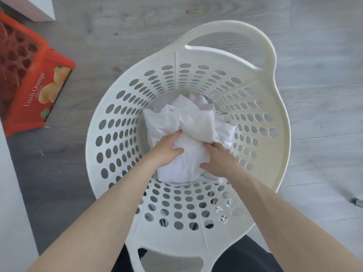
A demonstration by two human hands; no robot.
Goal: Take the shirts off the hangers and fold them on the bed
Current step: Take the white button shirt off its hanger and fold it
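A white perforated basket (284, 122) stands on the grey plank floor (324, 55), an orange fruit box (39, 89) nearby. Inside it, left hand (167, 149) and right hand (221, 161) grip the bundled white shirts (188, 118) with curled fingers (175, 134).

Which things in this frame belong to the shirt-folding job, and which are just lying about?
Part of the job:
white clothes
laundry basket holding them
left hand and right hand, both gripping the clothes

Just lying about:
orange fruit box
white box
small stick
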